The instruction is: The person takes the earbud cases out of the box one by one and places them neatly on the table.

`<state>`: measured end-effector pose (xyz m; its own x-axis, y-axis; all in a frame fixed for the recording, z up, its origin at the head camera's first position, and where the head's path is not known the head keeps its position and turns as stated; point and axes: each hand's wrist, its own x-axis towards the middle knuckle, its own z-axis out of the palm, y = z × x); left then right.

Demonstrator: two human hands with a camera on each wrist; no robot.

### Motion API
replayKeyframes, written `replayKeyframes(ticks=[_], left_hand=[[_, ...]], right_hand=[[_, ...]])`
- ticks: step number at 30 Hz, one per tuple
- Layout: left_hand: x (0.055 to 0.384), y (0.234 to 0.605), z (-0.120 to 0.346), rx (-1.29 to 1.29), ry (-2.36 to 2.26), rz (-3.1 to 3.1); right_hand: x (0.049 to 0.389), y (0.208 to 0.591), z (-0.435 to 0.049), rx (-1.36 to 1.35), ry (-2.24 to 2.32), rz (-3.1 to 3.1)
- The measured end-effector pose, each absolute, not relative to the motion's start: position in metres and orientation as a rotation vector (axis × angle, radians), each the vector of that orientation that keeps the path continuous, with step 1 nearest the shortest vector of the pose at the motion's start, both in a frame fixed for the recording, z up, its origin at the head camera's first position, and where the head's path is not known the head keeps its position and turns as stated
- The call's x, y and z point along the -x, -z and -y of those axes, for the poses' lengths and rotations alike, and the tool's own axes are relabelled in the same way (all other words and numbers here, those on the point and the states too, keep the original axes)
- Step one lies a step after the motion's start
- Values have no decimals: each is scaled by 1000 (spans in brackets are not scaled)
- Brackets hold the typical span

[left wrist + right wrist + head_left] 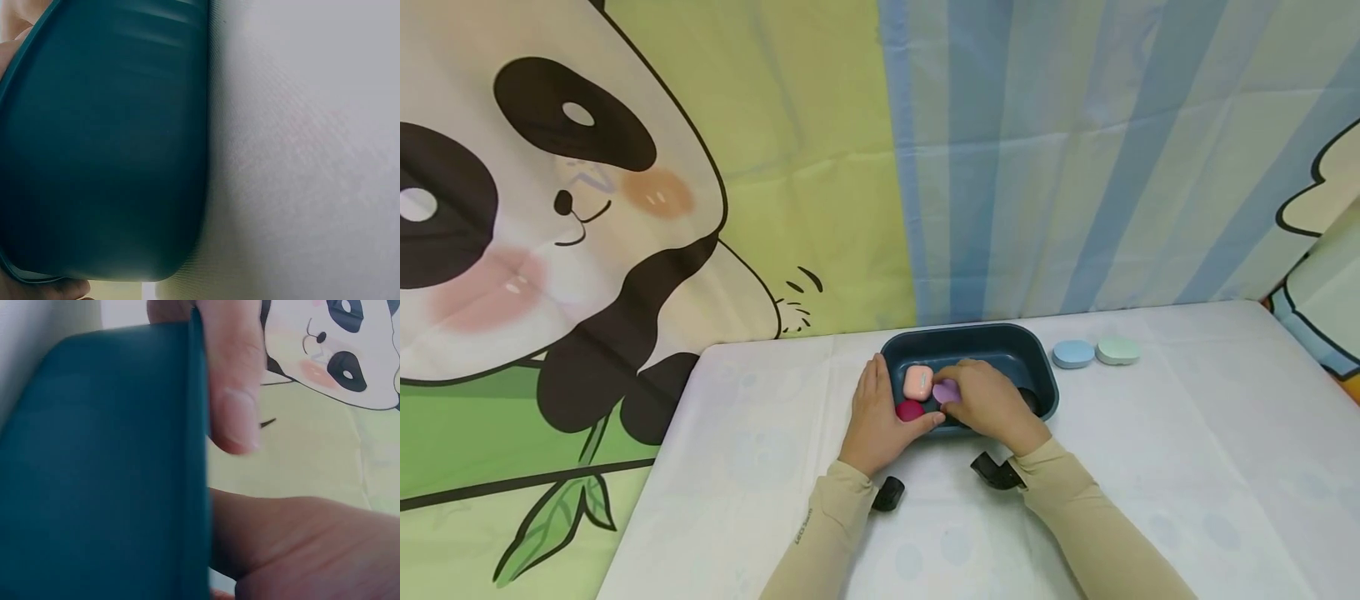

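A dark teal plastic tub (pixel 1051 398) stands on the table. My left hand (pixel 880 421) rests at its front left corner, fingers extended along the left side and thumb across the front rim. Inside the tub, my right hand (pixel 988 400) pinches a rounded lilac object (pixel 947 392) between thumb and fingers; its kind is partly hidden. Beside it in the tub lie a small peach case (pixel 918 382) with rounded corners and a round magenta object (pixel 910 410). A dark round object (pixel 1028 401) shows partly behind the right hand. Both wrist views show mostly the tub's outer wall (pixel 112 156).
To the right of the tub, a light blue oval case (pixel 1072 354) and a pale green one (pixel 1117 351) sit side by side on the white tablecloth (pixel 1210 467). A printed panda curtain (pixel 820 167) hangs behind the table's back edge.
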<state>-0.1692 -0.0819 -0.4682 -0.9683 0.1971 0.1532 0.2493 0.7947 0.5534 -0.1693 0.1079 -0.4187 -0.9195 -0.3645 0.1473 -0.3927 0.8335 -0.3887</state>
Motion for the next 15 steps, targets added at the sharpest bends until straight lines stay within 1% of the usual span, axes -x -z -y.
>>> replayKeyframes(ticks=[15], left_hand=[[167,465,82,343,917,2896]], right_hand=[[168,402,-131,-528,-690,2813]])
